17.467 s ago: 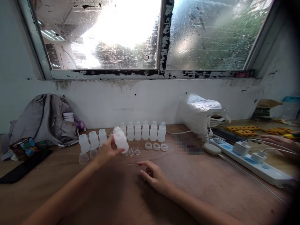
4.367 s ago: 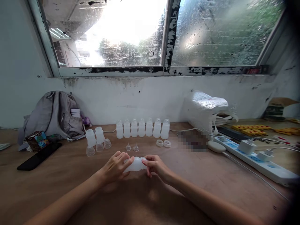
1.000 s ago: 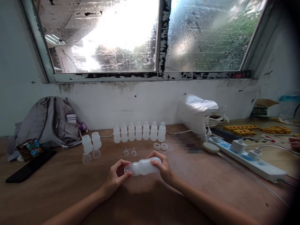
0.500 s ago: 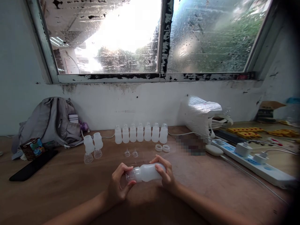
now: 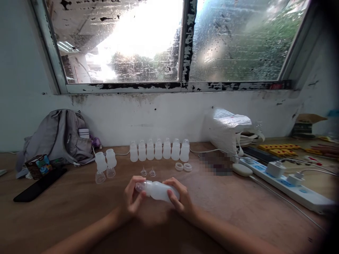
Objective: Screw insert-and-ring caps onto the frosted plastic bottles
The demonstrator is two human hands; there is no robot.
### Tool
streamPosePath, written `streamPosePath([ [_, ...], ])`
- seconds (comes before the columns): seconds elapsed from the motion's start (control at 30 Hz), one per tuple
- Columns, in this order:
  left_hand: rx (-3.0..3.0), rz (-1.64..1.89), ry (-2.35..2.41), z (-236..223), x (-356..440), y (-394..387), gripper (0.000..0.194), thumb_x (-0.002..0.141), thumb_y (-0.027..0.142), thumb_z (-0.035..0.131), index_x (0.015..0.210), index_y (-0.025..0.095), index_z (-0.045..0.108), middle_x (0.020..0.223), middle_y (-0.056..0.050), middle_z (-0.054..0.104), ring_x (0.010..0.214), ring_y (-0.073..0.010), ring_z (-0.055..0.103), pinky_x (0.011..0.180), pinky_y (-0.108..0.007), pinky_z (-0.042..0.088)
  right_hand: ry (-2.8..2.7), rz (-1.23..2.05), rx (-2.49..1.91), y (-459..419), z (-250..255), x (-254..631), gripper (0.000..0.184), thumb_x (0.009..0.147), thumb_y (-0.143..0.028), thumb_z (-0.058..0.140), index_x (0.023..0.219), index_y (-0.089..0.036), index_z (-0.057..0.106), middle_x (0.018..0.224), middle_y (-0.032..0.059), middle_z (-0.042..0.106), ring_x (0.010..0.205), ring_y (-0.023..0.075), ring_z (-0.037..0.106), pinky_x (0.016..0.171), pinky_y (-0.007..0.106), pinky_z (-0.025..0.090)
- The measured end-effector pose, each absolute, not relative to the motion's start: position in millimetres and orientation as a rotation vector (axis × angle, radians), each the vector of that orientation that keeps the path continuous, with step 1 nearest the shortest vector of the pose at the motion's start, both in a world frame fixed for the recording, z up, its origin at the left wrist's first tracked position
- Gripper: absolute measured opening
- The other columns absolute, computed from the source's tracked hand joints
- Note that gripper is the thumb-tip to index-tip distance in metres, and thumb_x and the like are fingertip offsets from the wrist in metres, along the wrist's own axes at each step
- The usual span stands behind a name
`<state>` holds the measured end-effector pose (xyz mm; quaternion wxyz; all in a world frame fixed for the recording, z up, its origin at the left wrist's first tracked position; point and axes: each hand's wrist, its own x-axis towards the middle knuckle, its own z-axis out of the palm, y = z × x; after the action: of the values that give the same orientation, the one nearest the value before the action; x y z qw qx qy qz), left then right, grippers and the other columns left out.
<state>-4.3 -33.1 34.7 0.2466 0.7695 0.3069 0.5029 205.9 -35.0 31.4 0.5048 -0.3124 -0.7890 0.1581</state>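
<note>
Over table [image 5: 233,215], left grip [image 5: 129,201] on clear cap [image 5: 140,186], right grip [image 5: 184,201] round bottle [image 5: 159,191], contents unclear.

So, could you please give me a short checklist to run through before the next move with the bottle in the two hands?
1. Right hand holds the body of the held bottle: ok.
2. Left hand is on the clear cap end: ok.
3. Cap fully seated: cannot tell; the left hand partly covers it.
4. Held bottle upright: not ok; it lies sideways between the hands.
5. Loose parts matched: ok; two bottle bodies, two loose caps, two teats and two rings.
6. Row of seven bottles standing: ok.
</note>
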Motion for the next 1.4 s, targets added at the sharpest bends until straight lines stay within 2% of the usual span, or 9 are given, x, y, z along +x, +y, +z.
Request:
streamPosePath([
  [0.2,1.680,1.301,1.009,64.1,-0.9,-16.7,0.032,0.076,0.035,0.052,0.101,0.019,0.041,0.095,-0.004,0.050,0.076,-0.0135,0.055,0.066,-0.025,0.046,-2.134,0.470,-0.805,-28.5,28.5,198.1,0.043,0.077,-0.029,0.052,0.117,-0.018,0.043,0.107,0.0093,0.056,0.094,0.0193,0.054,0.081,0.030,0.043],
  [0.37,1.915,1.180,1.080,96.6,-18.7,0.0,0.034,0.073,0.040,0.054,0.097,0.017,0.047,0.078,-0.002,0.057,0.070,-0.0145,0.056,0.060,-0.024,0.044,-2.158,0.483,-0.842,-22.5,21.2,203.0,0.045,0.079,-0.029,0.050,0.122,-0.019,0.038,0.116,0.0103,0.051,0.102,0.0198,0.051,0.087,0.034,0.041],
  [0.47,2.127,1.260,1.373,127.8,-42.7,24.0,0.038,0.074,0.045,0.051,0.099,0.018,0.050,0.069,0.000,0.057,0.064,-0.0148,0.055,0.058,-0.024,0.042,-2.165,0.442,-0.897,-21.0,17.2,203.2,0.041,0.080,-0.028,0.048,0.119,-0.020,0.040,0.115,0.0095,0.051,0.103,0.0188,0.050,0.087,0.033,0.041],
  [0.53,2.266,1.262,1.578,142.6,-57.9,47.4,0.038,0.072,0.047,0.052,0.098,0.019,0.052,0.077,-0.001,0.060,0.068,-0.0158,0.056,0.062,-0.025,0.042,-2.174,0.414,-0.923,-20.4,14.9,202.0,0.037,0.081,-0.026,0.047,0.117,-0.020,0.042,0.113,0.0093,0.051,0.102,0.0189,0.050,0.087,0.033,0.042],
  [0.63,2.384,1.022,1.798,147.0,-73.0,85.4,0.038,0.071,0.045,0.052,0.099,0.019,0.051,0.095,-0.004,0.060,0.076,-0.0178,0.057,0.063,-0.024,0.042,-2.191,0.382,-0.961,-19.7,12.7,200.8,0.034,0.082,-0.025,0.045,0.116,-0.020,0.042,0.111,0.0092,0.051,0.101,0.0188,0.050,0.086,0.033,0.042],
  [0.77,2.380,0.725,2.020,131.9,-77.9,123.0,0.037,0.072,0.040,0.051,0.103,0.019,0.050,0.101,-0.006,0.059,0.086,-0.0210,0.057,0.069,-0.026,0.041,-2.199,0.368,-1.001,-18.7,12.2,201.3,0.032,0.082,-0.023,0.045,0.113,-0.020,0.044,0.108,0.0085,0.052,0.098,0.0185,0.050,0.085,0.032,0.042],
  [1.03,2.331,0.668,2.108,112.4,-73.8,148.5,0.037,0.078,0.034,0.046,0.109,0.015,0.043,0.107,-0.012,0.056,0.099,-0.0244,0.052,0.079,-0.031,0.038,-2.219,0.361,-0.985,-17.1,10.6,202.2,0.030,0.082,-0.022,0.044,0.112,-0.020,0.043,0.106,0.0083,0.051,0.097,0.0187,0.051,0.084,0.032,0.041],
  [1.3,2.409,0.654,2.059,116.2,-78.7,129.3,0.063,0.077,0.048,0.046,0.125,0.015,0.023,0.121,-0.016,0.044,0.108,-0.0261,0.046,0.081,-0.031,0.037,-2.230,0.354,-0.998,-16.9,9.5,202.4,0.031,0.082,-0.022,0.044,0.113,-0.020,0.043,0.106,0.0089,0.051,0.097,0.0193,0.050,0.085,0.033,0.041],
  [1.4,2.571,0.686,2.035,116.1,-85.5,112.1,0.066,0.077,0.049,0.044,0.127,0.012,0.022,0.123,-0.017,0.041,0.110,-0.0278,0.043,0.084,-0.033,0.036,-2.240,0.345,-0.995,-17.0,10.0,202.2,0.031,0.082,-0.023,0.044,0.113,-0.019,0.043,0.106,0.0089,0.050,0.098,0.0190,0.050,0.086,0.033,0.041],
])
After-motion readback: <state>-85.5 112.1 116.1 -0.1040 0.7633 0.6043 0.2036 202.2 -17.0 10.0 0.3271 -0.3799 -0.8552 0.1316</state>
